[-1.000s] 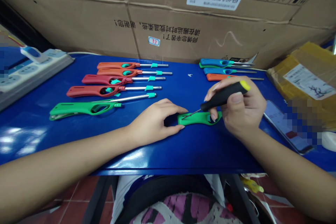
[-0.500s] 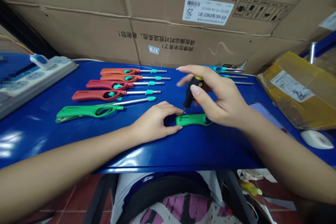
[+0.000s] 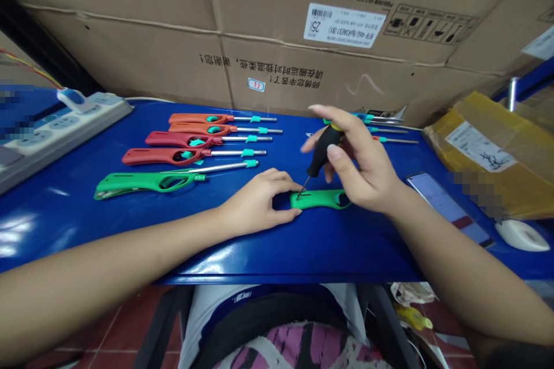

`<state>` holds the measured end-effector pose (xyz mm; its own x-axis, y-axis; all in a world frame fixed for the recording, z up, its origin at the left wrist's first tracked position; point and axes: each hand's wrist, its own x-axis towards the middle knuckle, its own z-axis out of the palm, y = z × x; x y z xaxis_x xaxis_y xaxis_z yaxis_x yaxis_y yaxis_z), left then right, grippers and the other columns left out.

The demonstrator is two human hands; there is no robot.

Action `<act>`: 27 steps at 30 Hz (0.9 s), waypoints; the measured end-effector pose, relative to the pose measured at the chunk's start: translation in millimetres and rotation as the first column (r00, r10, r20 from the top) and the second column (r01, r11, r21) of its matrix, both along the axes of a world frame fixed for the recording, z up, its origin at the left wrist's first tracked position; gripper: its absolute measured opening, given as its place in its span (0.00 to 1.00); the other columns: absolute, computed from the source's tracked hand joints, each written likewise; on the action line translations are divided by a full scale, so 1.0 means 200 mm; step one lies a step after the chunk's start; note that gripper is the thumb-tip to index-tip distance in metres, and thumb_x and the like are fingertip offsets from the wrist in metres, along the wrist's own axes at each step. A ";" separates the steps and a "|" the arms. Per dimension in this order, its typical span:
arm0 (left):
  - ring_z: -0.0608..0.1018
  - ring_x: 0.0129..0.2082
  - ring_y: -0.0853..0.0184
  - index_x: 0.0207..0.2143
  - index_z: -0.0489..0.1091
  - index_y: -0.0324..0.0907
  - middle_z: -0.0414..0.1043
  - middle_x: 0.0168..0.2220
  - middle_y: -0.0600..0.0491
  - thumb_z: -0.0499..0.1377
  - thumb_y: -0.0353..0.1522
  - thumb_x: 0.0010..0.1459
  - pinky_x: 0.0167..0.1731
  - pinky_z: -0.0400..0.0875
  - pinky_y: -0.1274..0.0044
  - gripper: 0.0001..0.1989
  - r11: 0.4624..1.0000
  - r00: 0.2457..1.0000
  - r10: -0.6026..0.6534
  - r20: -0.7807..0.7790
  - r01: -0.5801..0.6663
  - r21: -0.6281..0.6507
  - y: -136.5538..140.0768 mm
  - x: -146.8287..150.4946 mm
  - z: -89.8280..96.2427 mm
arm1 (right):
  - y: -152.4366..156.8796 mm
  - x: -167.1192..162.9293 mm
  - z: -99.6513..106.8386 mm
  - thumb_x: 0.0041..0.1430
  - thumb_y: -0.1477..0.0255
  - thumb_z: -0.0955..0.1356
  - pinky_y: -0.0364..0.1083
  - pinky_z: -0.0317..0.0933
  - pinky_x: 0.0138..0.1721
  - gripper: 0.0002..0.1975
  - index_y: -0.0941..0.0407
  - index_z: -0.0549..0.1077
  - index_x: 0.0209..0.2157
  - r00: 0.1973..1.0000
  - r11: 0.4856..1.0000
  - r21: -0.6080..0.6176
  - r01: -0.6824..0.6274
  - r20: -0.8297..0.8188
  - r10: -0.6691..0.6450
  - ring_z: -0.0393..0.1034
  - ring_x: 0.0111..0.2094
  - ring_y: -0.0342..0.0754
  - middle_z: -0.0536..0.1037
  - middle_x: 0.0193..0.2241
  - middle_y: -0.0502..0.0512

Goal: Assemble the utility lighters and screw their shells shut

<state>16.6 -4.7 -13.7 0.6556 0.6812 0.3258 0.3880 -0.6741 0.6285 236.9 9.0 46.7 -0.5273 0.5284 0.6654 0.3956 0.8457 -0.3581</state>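
Observation:
A green gas lighter [image 3: 318,199] lies flat on the blue table in front of me, its right end partly behind my right hand. My left hand [image 3: 259,202] grips its left end between thumb and fingers. In my right hand [image 3: 361,167] is a black screwdriver [image 3: 325,151] with a yellow band, held tilted. Its thin shaft reaches down to the lighter's left part; whether the tip sits in a screw is too small to tell. Left of my hands, another green lighter [image 3: 147,183] has its casing halves apart. Behind it lie red lighters [image 3: 167,155] and orange lighters [image 3: 199,128].
A power strip [image 3: 56,132] runs along the left edge. Large cardboard boxes [image 3: 268,23] wall off the back. More lighters [image 3: 392,131] lie at the back right. On the right are a phone [image 3: 450,207], a white mouse [image 3: 521,235] and a yellow-taped carton [image 3: 489,150].
My right hand has turned and the screwdriver leans further right, its tip still at the lighter's left part. The camera view has shifted slightly, and more of the phone shows.

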 end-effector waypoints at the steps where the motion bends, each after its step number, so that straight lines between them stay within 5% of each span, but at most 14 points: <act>1: 0.77 0.44 0.60 0.49 0.76 0.39 0.77 0.43 0.49 0.67 0.33 0.59 0.49 0.73 0.67 0.16 1.000 1.000 0.002 0.000 -0.002 -0.001 0.00 0.00 0.00 | 0.00 0.00 0.00 0.70 0.64 0.64 0.45 0.71 0.27 0.22 0.50 0.64 0.63 0.999 0.999 0.031 0.027 -0.022 -0.027 0.74 0.26 0.43 0.80 0.47 0.54; 4: 0.76 0.45 0.60 0.50 0.76 0.40 0.77 0.44 0.49 0.67 0.33 0.59 0.50 0.73 0.67 0.16 1.000 1.000 0.006 0.002 -0.006 -0.003 0.00 0.00 0.00 | 0.00 0.00 0.00 0.63 0.63 0.72 0.43 0.66 0.22 0.16 0.50 0.74 0.51 0.983 0.959 0.220 0.178 -0.089 -0.162 0.68 0.20 0.41 0.82 0.36 0.49; 6: 0.77 0.45 0.60 0.50 0.76 0.40 0.77 0.44 0.48 0.66 0.34 0.59 0.49 0.73 0.67 0.16 1.000 1.000 0.005 0.010 -0.005 -0.002 0.00 0.00 0.00 | 0.00 0.01 0.00 0.66 0.65 0.69 0.43 0.69 0.26 0.14 0.51 0.74 0.52 0.983 0.941 0.287 0.180 -0.077 -0.165 0.73 0.23 0.43 0.83 0.37 0.51; 10: 0.77 0.44 0.60 0.50 0.76 0.40 0.77 0.43 0.49 0.66 0.34 0.60 0.49 0.73 0.67 0.16 1.000 1.000 0.006 0.001 -0.006 -0.002 -0.01 0.00 0.01 | -0.02 -0.01 0.00 0.72 0.70 0.58 0.47 0.74 0.36 0.21 0.51 0.64 0.64 1.000 0.992 0.123 0.019 -0.004 -0.018 0.79 0.36 0.48 0.80 0.51 0.57; 15: 0.77 0.46 0.59 0.49 0.76 0.41 0.77 0.45 0.49 0.65 0.33 0.60 0.51 0.72 0.66 0.14 1.000 1.000 0.001 0.016 -0.001 0.019 0.00 0.00 -0.01 | -0.04 -0.04 -0.02 0.61 0.64 0.73 0.46 0.71 0.26 0.13 0.49 0.75 0.46 0.978 0.954 0.250 0.166 -0.169 -0.126 0.74 0.29 0.47 0.81 0.37 0.51; 18: 0.77 0.45 0.60 0.49 0.76 0.41 0.77 0.44 0.49 0.66 0.33 0.59 0.50 0.73 0.67 0.15 1.000 1.000 -0.002 0.022 0.001 0.024 0.00 0.00 -0.01 | -0.04 -0.04 -0.01 0.66 0.64 0.68 0.51 0.74 0.38 0.12 0.51 0.74 0.49 0.989 0.941 0.315 0.125 -0.113 -0.093 0.76 0.38 0.52 0.80 0.39 0.55; 21: 0.77 0.44 0.61 0.49 0.76 0.39 0.77 0.43 0.49 0.66 0.34 0.59 0.49 0.73 0.67 0.16 1.000 1.000 0.006 0.006 -0.006 0.016 -0.01 0.00 0.00 | -0.03 -0.04 0.00 0.71 0.69 0.59 0.58 0.73 0.48 0.19 0.53 0.69 0.59 0.999 0.978 0.209 0.006 -0.045 0.003 0.74 0.51 0.57 0.77 0.51 0.61; 23: 0.77 0.44 0.60 0.49 0.77 0.40 0.77 0.43 0.49 0.66 0.33 0.59 0.49 0.73 0.68 0.15 1.000 1.000 0.010 0.005 -0.010 0.020 -0.01 0.00 0.00 | -0.02 -0.04 -0.01 0.70 0.69 0.61 0.56 0.74 0.43 0.19 0.51 0.68 0.59 0.997 0.983 0.183 -0.003 -0.075 0.017 0.76 0.45 0.55 0.78 0.49 0.59; 27: 0.77 0.46 0.59 0.51 0.76 0.42 0.77 0.45 0.49 0.66 0.33 0.59 0.50 0.73 0.67 0.16 0.999 1.000 -0.001 0.009 0.001 0.033 -0.01 0.00 0.00 | -0.01 -0.03 -0.02 0.63 0.67 0.71 0.51 0.72 0.35 0.16 0.49 0.73 0.53 0.994 0.909 0.411 0.070 -0.101 -0.031 0.74 0.32 0.50 0.80 0.35 0.52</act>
<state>16.7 -5.7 -14.5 0.6531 0.6693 0.3543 0.3819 -0.6951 0.6091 230.5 6.5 42.0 -0.4347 0.2193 0.8735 0.4240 0.9055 -0.0164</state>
